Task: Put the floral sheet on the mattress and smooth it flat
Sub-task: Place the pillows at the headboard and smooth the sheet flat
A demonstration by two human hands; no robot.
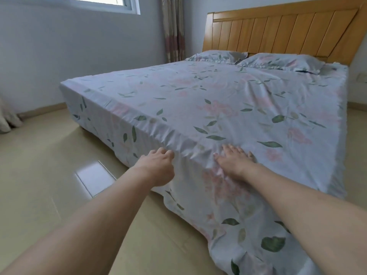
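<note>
The floral sheet point(208, 100), pale blue with pink flowers and green leaves, is spread over the whole mattress and hangs down its near side and foot end. At the near corner of the bed the cloth is creased. My right hand point(234, 161) lies flat on top of the sheet at that corner, fingers straight and spread. My left hand point(158, 165) is against the hanging side of the sheet just below the mattress edge, with fingers curled on the fabric. The mattress itself is hidden under the sheet.
Two matching floral pillows point(220, 56) point(282, 61) lie at the wooden headboard point(278, 32). Shiny tiled floor point(49, 175) surrounds the bed. A curtain point(172, 28) hangs in the far corner beside a window point(107, 2), and another curtain bottom point(8, 120) shows at the left.
</note>
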